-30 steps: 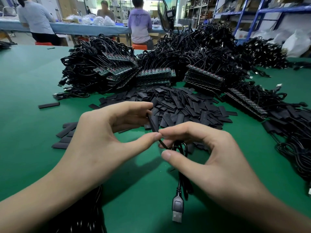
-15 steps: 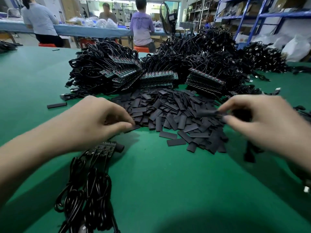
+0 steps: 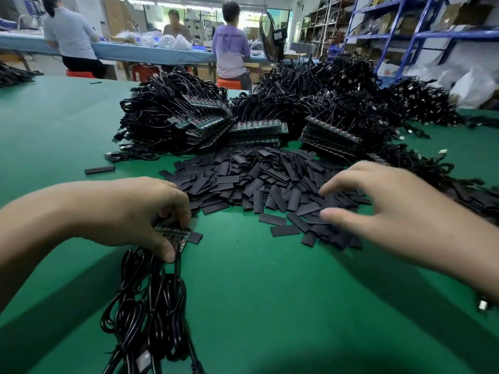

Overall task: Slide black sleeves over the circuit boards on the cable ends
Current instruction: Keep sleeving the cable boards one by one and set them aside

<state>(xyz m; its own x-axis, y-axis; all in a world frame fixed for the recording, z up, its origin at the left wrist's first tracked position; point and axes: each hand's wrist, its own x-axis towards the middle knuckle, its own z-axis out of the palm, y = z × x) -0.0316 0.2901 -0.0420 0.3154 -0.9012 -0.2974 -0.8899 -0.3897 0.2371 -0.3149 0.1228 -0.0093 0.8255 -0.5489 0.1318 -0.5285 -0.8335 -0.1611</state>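
My left hand (image 3: pixel 129 211) pinches a small stack of circuit boards (image 3: pixel 175 234) at the near left, finger and thumb curled round its edges. Their black cables (image 3: pixel 151 309) trail toward me in a bundle. A loose heap of flat black sleeves (image 3: pixel 259 182) lies in the middle of the green table (image 3: pixel 270 306). My right hand (image 3: pixel 383 209) hovers over the heap's right side with thumb and fingers spread and nothing between them.
Big piles of coiled black cables with stacked circuit boards (image 3: pixel 256 130) stand behind the sleeves, and more cables (image 3: pixel 459 190) lie to the right. A single sleeve (image 3: pixel 100 170) lies apart at the left. People sit at a far bench; blue shelves stand at the back right.
My right hand let go of the cable it carried to the right and came back over the sleeve heap. My left hand took hold of the board stack at the near left.
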